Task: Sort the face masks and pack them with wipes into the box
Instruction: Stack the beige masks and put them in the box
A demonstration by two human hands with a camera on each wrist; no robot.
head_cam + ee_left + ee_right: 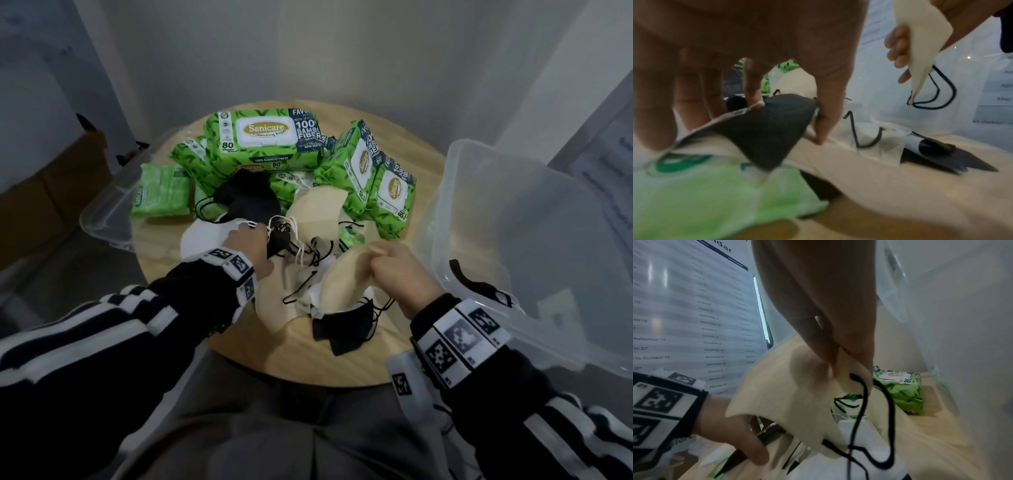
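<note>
A heap of black, white and beige face masks lies in the middle of the round wooden table. My left hand pinches a black mask in the heap; in the left wrist view its thumb and forefinger hold that dark mask by its edge. My right hand pinches a beige mask and lifts it off the heap; its black ear loops dangle below the fingers. Green wipes packs stand behind the heap. The clear plastic box is on the right.
One black mask lies inside the box. The clear lid leans at the table's left edge, next to a small green wipes pack. Another black mask lies near the front edge. Walls close in behind.
</note>
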